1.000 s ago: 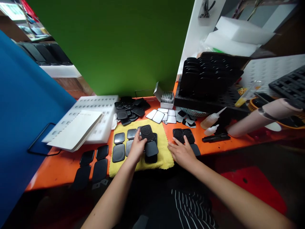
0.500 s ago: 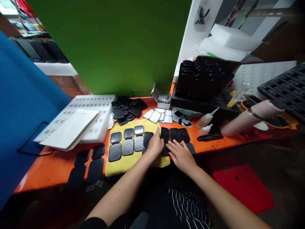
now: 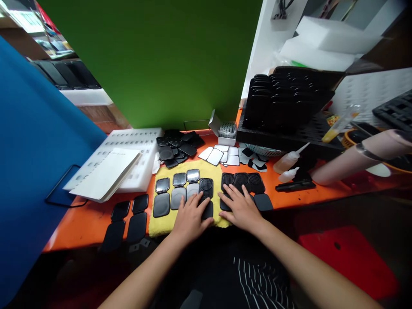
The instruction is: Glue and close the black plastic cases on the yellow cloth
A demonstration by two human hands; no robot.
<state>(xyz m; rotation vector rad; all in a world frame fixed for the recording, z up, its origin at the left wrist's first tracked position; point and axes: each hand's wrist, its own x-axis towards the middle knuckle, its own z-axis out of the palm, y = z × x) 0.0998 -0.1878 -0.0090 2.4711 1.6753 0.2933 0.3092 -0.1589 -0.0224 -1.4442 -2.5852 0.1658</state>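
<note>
My left hand point(image 3: 192, 216) lies flat with its fingers spread over the front of the yellow cloth point(image 3: 167, 224). Its fingertips touch a black hinged case with a textured inside point(image 3: 206, 187), opened out flat. Left of it on the cloth stand opened compact-like cases with shiny mirror lids point(image 3: 162, 185). My right hand point(image 3: 241, 208) is also spread, its fingers resting across a row of black opened cases point(image 3: 242, 180) at the cloth's right edge. The lower halves of some cases are hidden under both hands.
Opened black cases point(image 3: 137, 227) lie left of the cloth on the orange table point(image 3: 83, 221). Behind are a heap of black pieces point(image 3: 177, 148), white-faced plates point(image 3: 215, 156) and a notebook point(image 3: 104, 174) on white foam. Glue bottles point(image 3: 289, 161) and a pink flask point(image 3: 360, 156) stand right.
My left hand has moved left and toward me, from between the two case groups onto the cloth, uncovering the textured case. My right hand has shifted slightly, and the view has turned a little.
</note>
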